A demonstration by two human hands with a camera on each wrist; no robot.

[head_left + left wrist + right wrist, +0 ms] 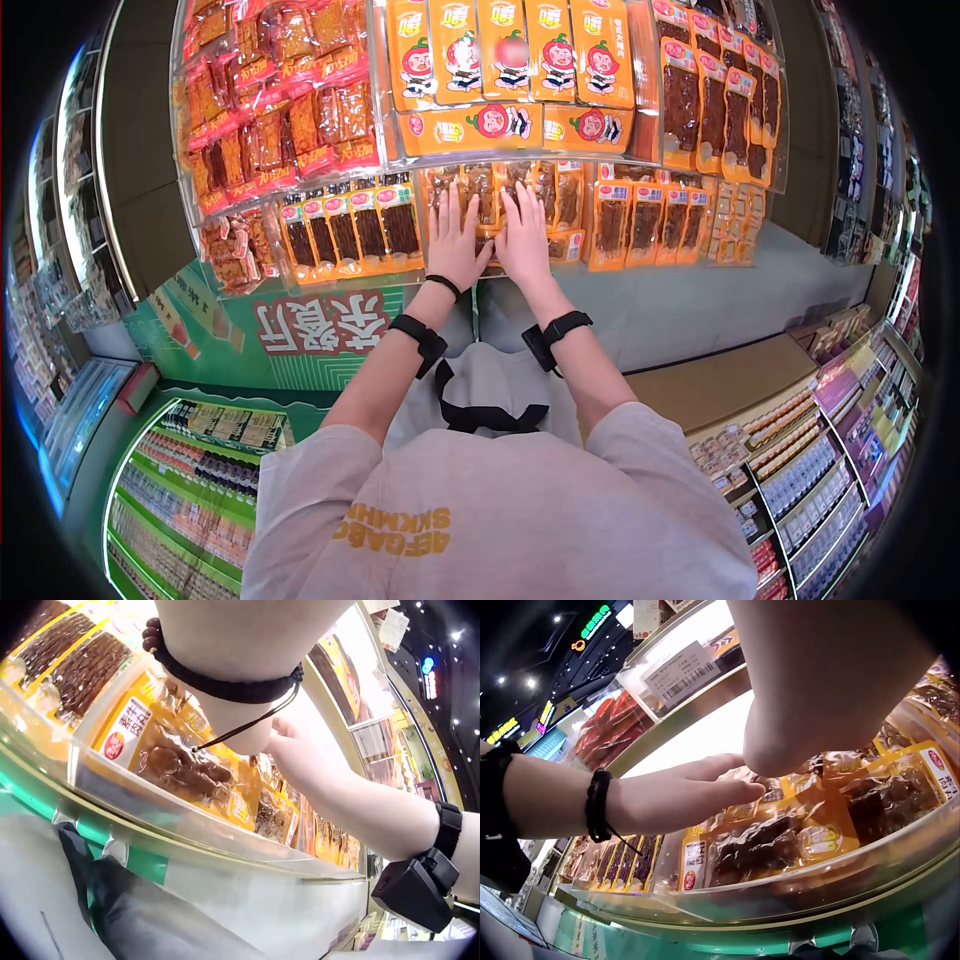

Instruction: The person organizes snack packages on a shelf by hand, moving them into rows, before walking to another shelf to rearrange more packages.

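Note:
Both hands reach into the middle compartment of the lower shelf, side by side. My left hand (458, 242) lies over yellow-orange packets of brown, vacuum-packed snack (568, 196), its fingers extended forward. Close beside it, my right hand (522, 236) is spread over the same packets with straight fingers. In the right wrist view the left hand (709, 787) lies flat just above the glossy packets (772, 840). Much of the right hand's fingers is hidden behind its own wrist there. Large packets with a white label and a red logo (169, 761) line the compartment's front in the left wrist view.
A clear front lip (195, 825) edges the compartment. Neighbouring compartments hold dark meat-strip packets (350, 228) at left and brown packets (645, 225) at right. Above, an upper shelf carries orange cartoon packets (510, 50) and red-wrapped snacks (280, 90). A green panel (240, 325) stands below.

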